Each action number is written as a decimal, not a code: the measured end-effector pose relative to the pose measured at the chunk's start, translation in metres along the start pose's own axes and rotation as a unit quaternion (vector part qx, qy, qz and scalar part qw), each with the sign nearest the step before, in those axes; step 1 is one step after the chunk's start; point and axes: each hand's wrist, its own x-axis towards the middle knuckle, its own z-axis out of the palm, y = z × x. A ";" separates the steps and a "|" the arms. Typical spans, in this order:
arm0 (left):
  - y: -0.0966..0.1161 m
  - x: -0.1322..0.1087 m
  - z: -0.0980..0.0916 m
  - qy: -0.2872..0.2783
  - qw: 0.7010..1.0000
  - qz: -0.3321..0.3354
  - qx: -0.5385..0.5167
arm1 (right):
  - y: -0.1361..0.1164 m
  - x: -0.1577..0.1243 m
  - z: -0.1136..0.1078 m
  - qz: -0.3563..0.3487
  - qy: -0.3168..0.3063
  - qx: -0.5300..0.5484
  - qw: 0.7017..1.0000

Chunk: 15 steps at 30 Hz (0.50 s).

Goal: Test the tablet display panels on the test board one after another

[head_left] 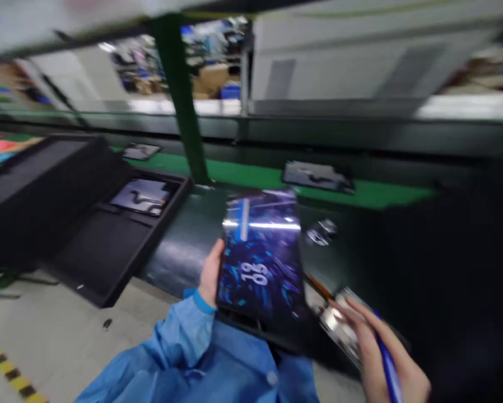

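A lit display panel (262, 252), tablet-sized, with a blue-purple picture and clock digits, is tilted up in front of me. My left hand (210, 275) is closed on its left edge; part of the fingers is hidden behind it. My right hand (381, 347) is closed, with a blue pen-like tool (388, 364) lying along it. Its fingertips are at a silvery flat part (339, 330) and the end of an orange strip (318, 287) that runs toward the panel. Blur hides whether they pinch the strip. A small shiny crumpled piece (322, 231) lies right of the panel.
An open black tray (96, 252) at left holds another panel (142, 196). Two more panels lie behind, one at the back left (141, 151) and one at the back right (317, 176). A green post (184, 101) rises from the dark bench (176, 252). A large dark shape fills the right.
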 end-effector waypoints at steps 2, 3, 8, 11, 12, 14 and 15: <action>0.004 -0.002 -0.001 0.047 0.999 0.018 -0.006 | 0.010 0.001 -0.016 0.036 0.043 -0.050 0.997; 0.007 -0.001 -0.002 0.069 0.997 0.033 0.005 | 0.016 0.003 -0.022 0.043 0.053 -0.067 0.995; 0.012 0.008 -0.017 0.136 0.977 0.128 0.103 | 0.043 0.007 -0.035 0.026 0.081 -0.159 0.984; 0.012 0.009 -0.028 0.166 0.958 0.186 0.144 | 0.052 0.005 -0.032 0.030 0.089 -0.191 0.977; 0.012 0.009 -0.031 0.165 0.957 0.184 0.153 | 0.054 0.004 -0.031 0.034 0.095 -0.199 0.975; 0.011 0.010 -0.035 0.140 0.960 0.162 0.178 | 0.059 0.003 -0.029 0.043 0.113 -0.217 0.969; 0.011 0.010 -0.037 0.124 0.961 0.151 0.194 | 0.061 0.002 -0.029 0.047 0.121 -0.225 0.966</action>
